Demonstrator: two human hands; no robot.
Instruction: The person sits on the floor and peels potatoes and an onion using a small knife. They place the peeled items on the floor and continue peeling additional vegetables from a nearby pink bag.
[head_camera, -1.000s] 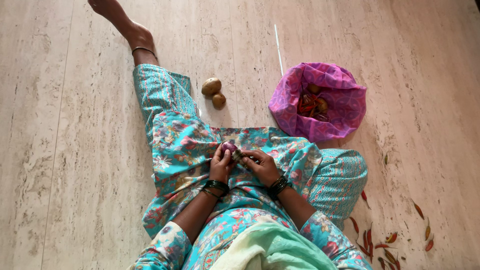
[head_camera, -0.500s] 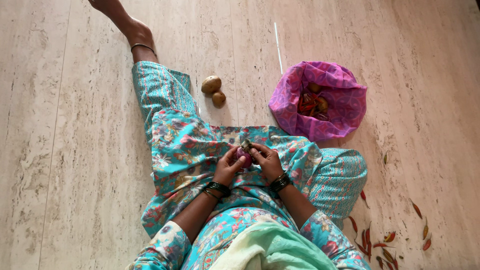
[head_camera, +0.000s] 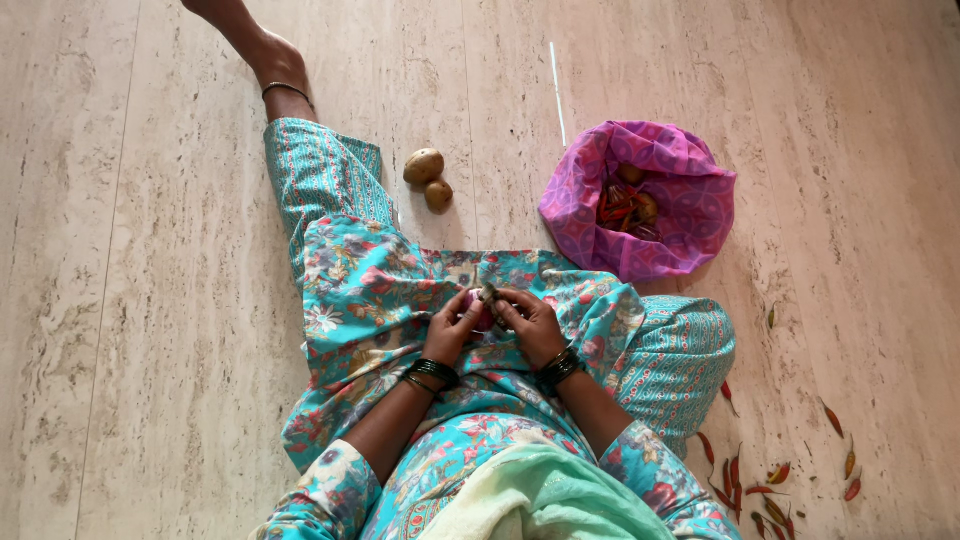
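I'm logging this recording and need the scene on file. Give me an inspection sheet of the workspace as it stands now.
Surface: pale veined stone floor; the person sits on it, one leg stretched out.
Job's things: small purple onion held over the lap in both hands.
Clutter: two potatoes on the floor; pink cloth bag, open, with vegetables inside; red chillies scattered at lower right.
Grippers: left hand and right hand both closed around the onion.
Cables: nothing seen; only a thin white stick on the floor.
Surroundings: nothing seen beyond the floor.
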